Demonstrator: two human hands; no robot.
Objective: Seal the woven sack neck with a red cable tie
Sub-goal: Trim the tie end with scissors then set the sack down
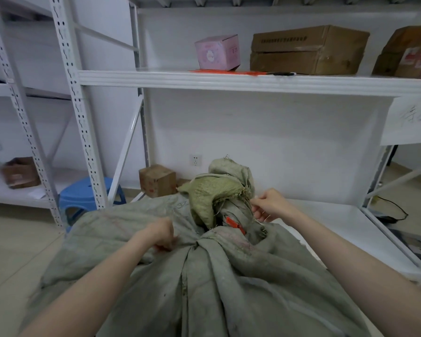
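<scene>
Tie (234,224): red, round neck (238,210), centre.
Sack (204,276): grey, filling near foreground.
Right hand (269,206): pinching neck's right edge.
Left hand (162,235): curled, gripping sack left of neck.
Progress: tie on; probably only tightening left.

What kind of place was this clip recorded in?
Probably a storeroom or small warehouse: white perforated-steel shelving racks, brown cardboard boxes stored on them, and a bulky grey-green woven sack being handled.
</scene>
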